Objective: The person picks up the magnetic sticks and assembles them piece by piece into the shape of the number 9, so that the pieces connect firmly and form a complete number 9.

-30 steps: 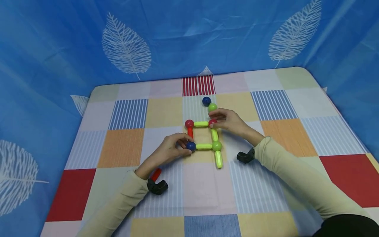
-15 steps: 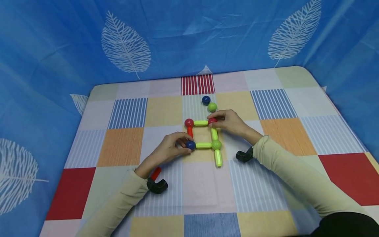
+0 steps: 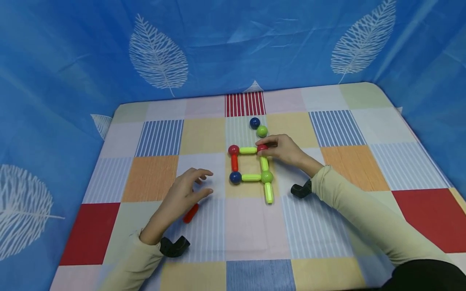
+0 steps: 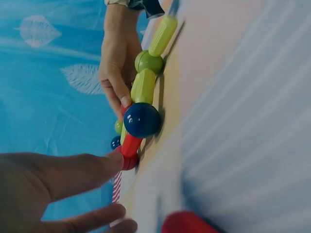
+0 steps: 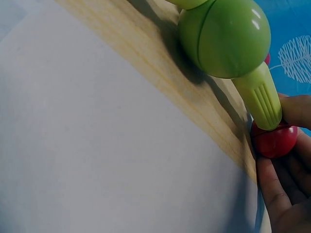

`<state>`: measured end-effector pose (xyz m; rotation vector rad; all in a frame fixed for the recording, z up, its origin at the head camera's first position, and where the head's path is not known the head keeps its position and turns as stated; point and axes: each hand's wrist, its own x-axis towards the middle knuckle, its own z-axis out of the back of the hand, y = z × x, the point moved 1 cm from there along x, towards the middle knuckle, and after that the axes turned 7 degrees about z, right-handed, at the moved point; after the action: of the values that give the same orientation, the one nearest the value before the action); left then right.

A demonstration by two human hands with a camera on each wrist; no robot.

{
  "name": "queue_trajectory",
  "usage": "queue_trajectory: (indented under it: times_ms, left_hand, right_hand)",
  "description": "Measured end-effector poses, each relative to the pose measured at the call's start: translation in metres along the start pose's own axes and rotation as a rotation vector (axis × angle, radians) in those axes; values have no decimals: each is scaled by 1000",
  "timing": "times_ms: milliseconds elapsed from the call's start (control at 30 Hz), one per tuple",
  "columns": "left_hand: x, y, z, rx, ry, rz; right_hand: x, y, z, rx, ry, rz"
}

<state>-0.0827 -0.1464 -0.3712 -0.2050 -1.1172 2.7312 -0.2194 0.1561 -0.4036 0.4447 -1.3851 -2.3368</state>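
Observation:
On the table lies a square of rods and balls: a blue ball (image 3: 235, 177) at front left, a green ball (image 3: 267, 176) at front right, red balls at both back corners. A red rod (image 3: 234, 163) forms the left side; yellow-green rods (image 3: 251, 178) make the others, and one more sticks out toward the front. My right hand (image 3: 283, 150) pinches the back-right red ball (image 5: 275, 140) between thumb and fingers. My left hand (image 3: 183, 194) is off the square to its left, fingers apart and holding nothing, near a loose red rod (image 3: 191, 213).
Behind the square, a loose dark blue ball (image 3: 255, 123) and a loose green ball (image 3: 262, 131) lie close together. A patchwork cloth (image 3: 258, 230) covers the table. Blue curtains (image 3: 233, 44) with leaf prints surround its back and sides.
My left hand has let go of the front-left blue ball and drawn back to the left and toward me, uncovering the loose red rod. The right hand stays on its red ball.

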Motion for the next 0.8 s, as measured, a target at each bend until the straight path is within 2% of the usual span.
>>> queue_trajectory:
  times_ms: [133,200,300,400,633,733,800]
  left_hand:
    - [-23,1,5,105,-70,84]
    - [-33,1,6,138,-85,129]
    - [-44,3,3,166,-79,205]
    - [-48,5,0,176,-53,251]
    - [-48,5,-2,194,-27,253]
    - [-40,1,2,225,-6,231]
    - [-27,-6,8,238,9,189]
  right_hand:
    - [0,0,0,-8,3,-1]
    - [0,0,0,-4,4,0]
    - [0,1,0,-1,8,5]
    - [-1,1,0,2,5,6]
    - [-1,1,0,26,-6,8]
    - [-1,0,0,26,-3,18]
    - [-1,-1,0,21,-4,20]
